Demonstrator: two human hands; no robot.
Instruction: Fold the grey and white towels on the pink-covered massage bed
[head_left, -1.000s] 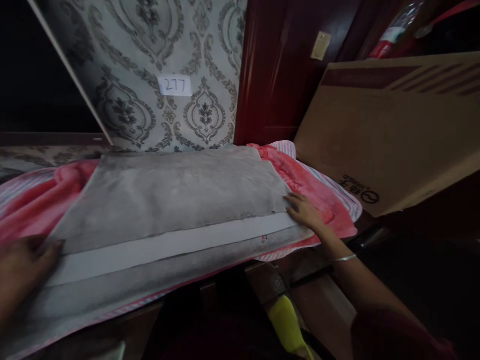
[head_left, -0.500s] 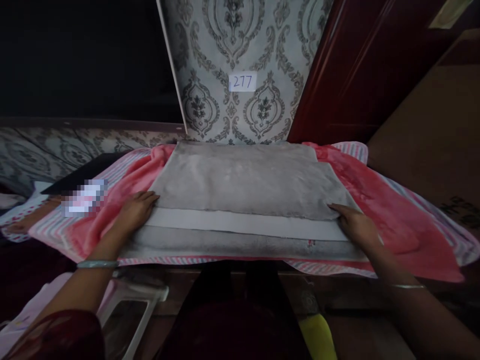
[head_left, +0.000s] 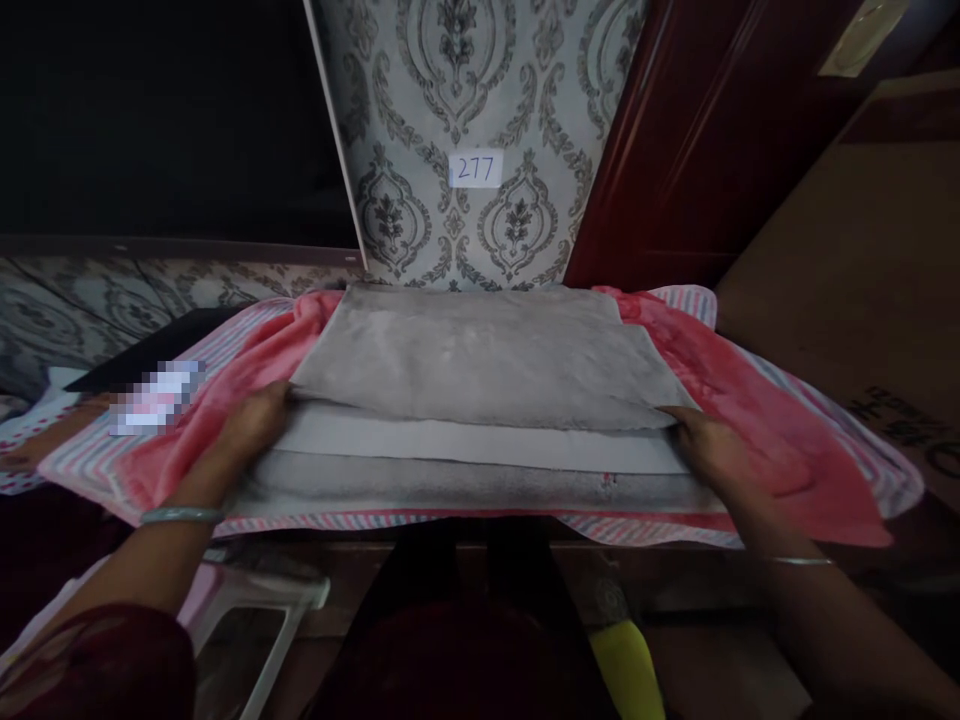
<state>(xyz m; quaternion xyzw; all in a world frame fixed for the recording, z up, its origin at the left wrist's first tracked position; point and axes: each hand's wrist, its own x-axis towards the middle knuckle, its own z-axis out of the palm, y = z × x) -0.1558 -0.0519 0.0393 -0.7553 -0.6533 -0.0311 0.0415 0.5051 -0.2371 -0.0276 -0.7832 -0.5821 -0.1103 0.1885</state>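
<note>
A grey plush cloth (head_left: 480,355) lies across a pink fleece blanket (head_left: 780,450), its near edge slightly raised. Its front left corner is pinched in my left hand (head_left: 259,420), fingers closed. At the front right corner, my right hand (head_left: 709,445) grips the same edge between thumb and fingers. Below that edge runs a smooth white strip (head_left: 480,443), and in front of it a grey plush band (head_left: 450,487) with a small red mark; whether these belong to the same cloth I cannot tell. The blanket's striped side (head_left: 660,530) shows along the front.
A dark television (head_left: 165,120) stands at the back left. Behind the cloth is patterned wallpaper (head_left: 517,230) bearing a paper marked 277 (head_left: 476,168). A dark red door panel (head_left: 660,150) and a cardboard box (head_left: 862,230) are on the right. A pale plastic stool (head_left: 281,640) sits below left.
Both hands now pinch the cloth's front edge and lift it a little, most clearly at the left corner. The left fingers have curled from lying on the cloth. The view has shifted slightly.
</note>
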